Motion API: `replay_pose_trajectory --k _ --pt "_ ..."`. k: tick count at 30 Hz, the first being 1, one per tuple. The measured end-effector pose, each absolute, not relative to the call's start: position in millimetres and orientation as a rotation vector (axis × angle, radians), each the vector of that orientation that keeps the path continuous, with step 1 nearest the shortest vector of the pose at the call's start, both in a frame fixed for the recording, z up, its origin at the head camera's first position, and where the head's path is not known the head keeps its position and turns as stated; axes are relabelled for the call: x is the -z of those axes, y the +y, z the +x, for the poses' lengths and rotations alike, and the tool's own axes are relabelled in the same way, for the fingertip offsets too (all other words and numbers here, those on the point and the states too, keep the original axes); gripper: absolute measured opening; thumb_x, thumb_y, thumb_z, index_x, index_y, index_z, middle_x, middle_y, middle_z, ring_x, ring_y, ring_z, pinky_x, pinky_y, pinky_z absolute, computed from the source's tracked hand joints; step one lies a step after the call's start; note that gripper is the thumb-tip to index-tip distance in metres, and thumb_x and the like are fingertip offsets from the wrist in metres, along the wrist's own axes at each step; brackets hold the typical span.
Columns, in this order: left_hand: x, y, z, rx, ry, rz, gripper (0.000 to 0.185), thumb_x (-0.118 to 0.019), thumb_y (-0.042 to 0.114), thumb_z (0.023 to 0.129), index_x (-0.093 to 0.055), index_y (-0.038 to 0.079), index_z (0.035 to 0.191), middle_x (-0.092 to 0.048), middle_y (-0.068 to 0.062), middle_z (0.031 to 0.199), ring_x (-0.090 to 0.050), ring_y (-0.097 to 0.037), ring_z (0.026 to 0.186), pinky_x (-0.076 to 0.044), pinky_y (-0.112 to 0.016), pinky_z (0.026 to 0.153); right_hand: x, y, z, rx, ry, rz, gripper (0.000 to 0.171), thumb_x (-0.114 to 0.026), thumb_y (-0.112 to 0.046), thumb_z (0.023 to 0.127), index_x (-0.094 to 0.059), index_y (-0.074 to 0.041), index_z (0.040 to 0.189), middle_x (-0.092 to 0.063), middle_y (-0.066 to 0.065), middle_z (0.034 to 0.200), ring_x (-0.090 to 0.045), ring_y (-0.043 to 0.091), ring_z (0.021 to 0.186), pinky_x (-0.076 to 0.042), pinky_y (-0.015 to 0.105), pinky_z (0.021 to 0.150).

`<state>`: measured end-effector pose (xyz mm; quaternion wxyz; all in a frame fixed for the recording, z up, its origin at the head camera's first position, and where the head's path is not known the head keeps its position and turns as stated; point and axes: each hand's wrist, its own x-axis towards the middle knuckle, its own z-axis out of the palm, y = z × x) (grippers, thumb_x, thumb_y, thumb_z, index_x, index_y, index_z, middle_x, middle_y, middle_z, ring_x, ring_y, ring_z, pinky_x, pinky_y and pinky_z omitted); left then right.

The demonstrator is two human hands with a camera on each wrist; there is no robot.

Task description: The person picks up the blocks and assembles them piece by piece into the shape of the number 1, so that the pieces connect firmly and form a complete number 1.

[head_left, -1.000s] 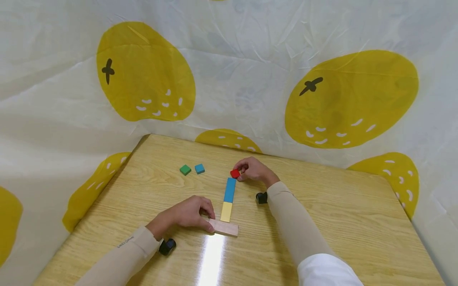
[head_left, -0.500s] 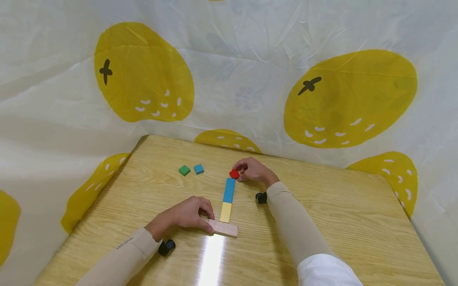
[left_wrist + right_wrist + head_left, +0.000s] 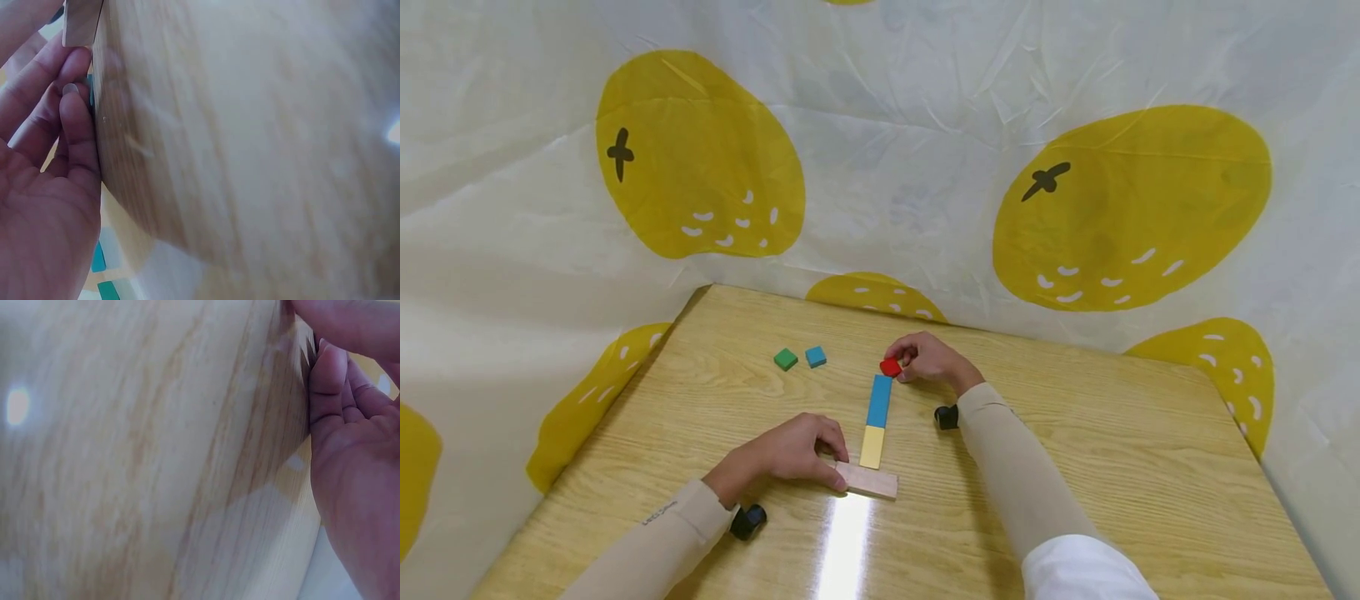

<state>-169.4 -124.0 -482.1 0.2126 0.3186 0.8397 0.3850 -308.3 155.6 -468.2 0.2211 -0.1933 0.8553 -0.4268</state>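
My left hand [image 3: 795, 450] pinches the left end of a plain wooden block [image 3: 871, 481], which lies crosswise at the near end of a row. A yellow block [image 3: 872, 447] runs away from it, followed end to end by a longer blue block [image 3: 879, 401]. At the far end of that row, my right hand [image 3: 931, 358] pinches a small red block [image 3: 891, 367], turned slightly askew. The left wrist view catches the end of the wooden block [image 3: 81, 25] by the fingers. In the right wrist view the hand [image 3: 359, 444] hides the red block.
Two small square blocks, one green [image 3: 786, 359] and one blue [image 3: 816, 357], lie at the back left of the wooden table [image 3: 1112, 467]. A patterned cloth [image 3: 895, 183] hangs behind the table's back edge. Black wrist cameras sit under both forearms.
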Motion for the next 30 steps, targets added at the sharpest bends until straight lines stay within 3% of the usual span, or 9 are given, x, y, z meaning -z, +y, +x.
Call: replay_pose_trajectory --k 19,30 --pt "482.5 -126.5 -169.3 -1.083 2.327 0.862 0.017 -0.089 0.040 0.082 -0.081 0.032 0.094 -0.070 0.018 0.096 -0.061 -0.002 0.095 -0.050 -0.022 0.090 471.2 155.9 -308.3 1.189 2.381 -0.534 0.042 -0.078 0.010 0.081 -0.071 -0.001 0.122 -0.059 0.006 0.092 -0.048 0.019 0.085 -0.047 0.026 0.073" --pt "481.7 -126.3 -167.8 -1.116 2.310 0.880 0.018 -0.089 0.038 0.082 -0.081 0.027 0.095 -0.071 0.013 0.097 -0.061 -0.003 0.095 -0.050 -0.022 0.090 474.3 156.9 -307.0 1.203 2.383 -0.533 0.042 -0.076 0.009 0.082 -0.071 -0.002 0.122 -0.059 0.006 0.094 -0.049 0.020 0.088 -0.047 0.026 0.075"
